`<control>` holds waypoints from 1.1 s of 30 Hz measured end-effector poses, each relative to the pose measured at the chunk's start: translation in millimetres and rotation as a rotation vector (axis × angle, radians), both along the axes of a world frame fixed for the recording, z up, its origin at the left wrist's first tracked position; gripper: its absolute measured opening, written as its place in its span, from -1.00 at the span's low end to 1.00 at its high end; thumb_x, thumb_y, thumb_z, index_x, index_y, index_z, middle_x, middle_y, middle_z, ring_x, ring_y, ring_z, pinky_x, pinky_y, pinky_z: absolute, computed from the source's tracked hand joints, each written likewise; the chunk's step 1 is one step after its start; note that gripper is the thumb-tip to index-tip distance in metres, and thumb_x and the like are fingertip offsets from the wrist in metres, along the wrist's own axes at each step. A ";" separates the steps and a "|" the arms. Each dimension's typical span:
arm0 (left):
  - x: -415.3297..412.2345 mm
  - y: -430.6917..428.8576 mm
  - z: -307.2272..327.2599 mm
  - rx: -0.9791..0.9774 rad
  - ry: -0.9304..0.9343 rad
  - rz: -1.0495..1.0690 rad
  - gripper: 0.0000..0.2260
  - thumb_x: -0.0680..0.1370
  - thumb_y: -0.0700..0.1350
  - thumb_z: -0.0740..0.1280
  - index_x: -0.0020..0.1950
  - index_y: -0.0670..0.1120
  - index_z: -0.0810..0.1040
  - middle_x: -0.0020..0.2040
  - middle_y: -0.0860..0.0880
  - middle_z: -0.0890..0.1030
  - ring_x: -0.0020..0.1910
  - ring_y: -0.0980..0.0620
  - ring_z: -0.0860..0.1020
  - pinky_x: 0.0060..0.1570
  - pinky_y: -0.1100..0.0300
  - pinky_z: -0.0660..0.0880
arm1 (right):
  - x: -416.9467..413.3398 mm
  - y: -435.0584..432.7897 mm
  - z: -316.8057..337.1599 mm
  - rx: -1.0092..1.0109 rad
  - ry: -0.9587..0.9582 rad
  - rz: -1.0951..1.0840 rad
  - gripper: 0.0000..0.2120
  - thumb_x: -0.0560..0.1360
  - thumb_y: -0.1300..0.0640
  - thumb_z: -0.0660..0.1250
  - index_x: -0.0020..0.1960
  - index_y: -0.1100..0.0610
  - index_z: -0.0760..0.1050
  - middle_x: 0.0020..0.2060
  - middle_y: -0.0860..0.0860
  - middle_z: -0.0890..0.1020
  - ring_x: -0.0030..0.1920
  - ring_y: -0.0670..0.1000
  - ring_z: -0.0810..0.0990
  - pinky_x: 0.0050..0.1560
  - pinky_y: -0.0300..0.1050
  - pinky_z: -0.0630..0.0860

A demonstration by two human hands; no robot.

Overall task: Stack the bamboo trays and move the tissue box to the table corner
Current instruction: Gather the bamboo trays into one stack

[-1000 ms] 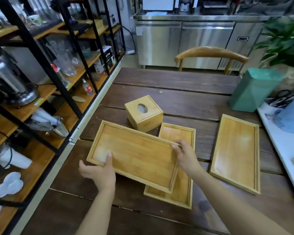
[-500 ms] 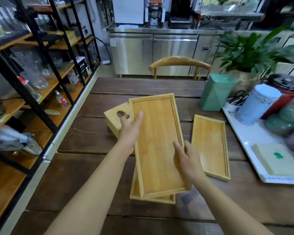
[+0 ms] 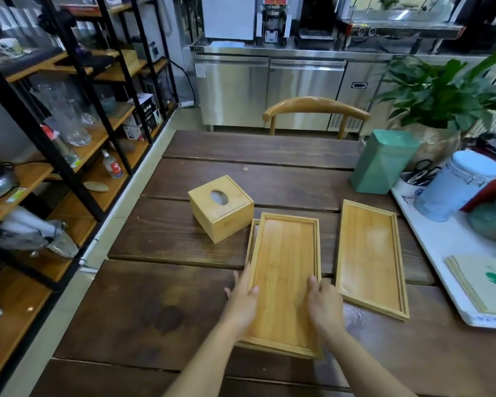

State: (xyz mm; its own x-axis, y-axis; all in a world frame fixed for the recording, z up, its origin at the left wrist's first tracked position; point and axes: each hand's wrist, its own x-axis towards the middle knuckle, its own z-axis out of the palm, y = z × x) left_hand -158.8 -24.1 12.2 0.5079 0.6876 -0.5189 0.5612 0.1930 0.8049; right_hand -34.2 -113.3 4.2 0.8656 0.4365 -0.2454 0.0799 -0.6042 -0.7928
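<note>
A bamboo tray [image 3: 285, 259] lies on top of a second bamboo tray [image 3: 253, 228], of which only a thin left edge shows. My left hand [image 3: 242, 296] rests on the top tray's left rim, thumb inside. My right hand [image 3: 324, 303] rests on its right rim, thumb inside. A third bamboo tray [image 3: 370, 256] lies flat to the right, apart from the stack. The bamboo tissue box [image 3: 220, 212], cube-shaped with an oval hole on top, stands just left and behind the stack.
A dark wooden table [image 3: 161, 296] carries everything. A green container [image 3: 382, 163] stands at the back right, beside a white tray [image 3: 441, 242] with jars and napkins. A chair [image 3: 315, 108] stands behind the table. Black shelving [image 3: 55, 156] runs along the left.
The tray I held in the air has turned lengthwise and come down onto the second tray. My hands have slid to its near end. The camera has tilted up.
</note>
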 end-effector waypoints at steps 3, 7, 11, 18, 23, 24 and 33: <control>-3.0 -0.6 -4.8 0.007 -0.010 0.042 -0.49 0.65 -0.14 0.06 0.51 0.23 -0.02 0.58 0.02 -0.06 0.53 -0.12 -0.14 0.46 -0.19 -0.05 | 2.1 5.2 -7.0 -0.020 0.003 0.007 -0.66 0.58 0.06 0.11 -0.26 0.23 0.41 -0.24 0.16 0.51 -0.22 0.11 0.44 -0.15 -0.09 0.31; -8.5 0.8 -8.3 -0.051 -0.105 0.145 -0.52 0.63 -0.16 0.12 0.48 0.20 0.12 0.47 0.02 0.32 0.42 -0.02 0.30 0.40 -0.11 0.27 | 3.7 10.4 -20.4 0.016 0.003 -0.001 -0.59 0.55 0.06 0.18 -0.47 0.12 0.35 -0.17 0.22 0.50 -0.28 0.07 0.43 -0.15 -0.10 0.32; -6.1 5.1 -1.8 -0.066 -0.106 0.134 -0.53 0.58 -0.16 0.23 0.45 0.13 0.25 0.34 0.05 0.46 0.34 -0.02 0.39 0.34 -0.12 0.34 | -1.3 5.7 -26.3 0.007 0.105 -0.035 -0.63 0.53 -0.01 0.19 -0.14 0.28 0.56 -0.02 0.24 0.55 -0.08 0.19 0.55 0.04 0.06 0.45; -6.8 22.4 6.7 -0.233 -0.142 0.242 -0.63 0.54 -0.26 0.28 0.32 0.00 0.46 0.07 0.05 0.61 0.11 0.01 0.54 0.21 -0.05 0.44 | -3.0 9.0 -19.4 0.136 0.231 -0.139 -0.66 0.48 0.00 0.30 0.04 0.27 0.57 0.08 0.17 0.55 0.07 0.13 0.50 0.16 0.07 0.41; -9.0 26.5 13.8 -0.299 -0.253 0.282 -0.64 0.56 -0.30 0.24 0.29 0.03 0.48 0.07 0.03 0.61 0.11 -0.02 0.56 0.19 -0.15 0.46 | 1.1 5.9 1.5 0.310 0.401 -0.171 -0.67 0.47 0.11 0.34 0.18 0.25 0.51 -0.05 0.04 0.60 0.03 0.10 0.54 0.15 0.05 0.44; -7.2 27.2 15.5 -0.317 -0.290 0.288 -0.64 0.56 -0.31 0.24 0.29 0.03 0.48 0.08 0.03 0.61 0.11 -0.03 0.55 0.19 -0.16 0.46 | 2.6 3.8 6.2 0.332 0.419 -0.175 -0.67 0.47 0.11 0.34 0.18 0.26 0.51 -0.08 0.03 0.62 0.01 0.10 0.55 0.15 0.06 0.45; 61.8 21.1 39.5 -0.332 -0.375 -0.100 -0.48 0.54 -0.28 0.28 0.40 0.19 0.34 0.24 0.03 0.52 0.24 -0.06 0.47 0.26 -0.23 0.39 | 67.9 -30.9 47.1 0.433 0.365 -0.285 -0.85 0.45 0.18 0.35 -0.10 0.27 0.60 -0.24 0.16 0.65 -0.19 0.17 0.60 -0.10 0.07 0.57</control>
State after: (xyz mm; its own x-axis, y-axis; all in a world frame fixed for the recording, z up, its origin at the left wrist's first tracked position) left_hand -97.0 -3.0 51.7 0.7557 0.4553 -0.4708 0.2746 0.4323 0.8589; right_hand 33.7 -144.2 51.3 0.8567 0.3265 -0.3994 -0.3582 -0.1805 -0.9160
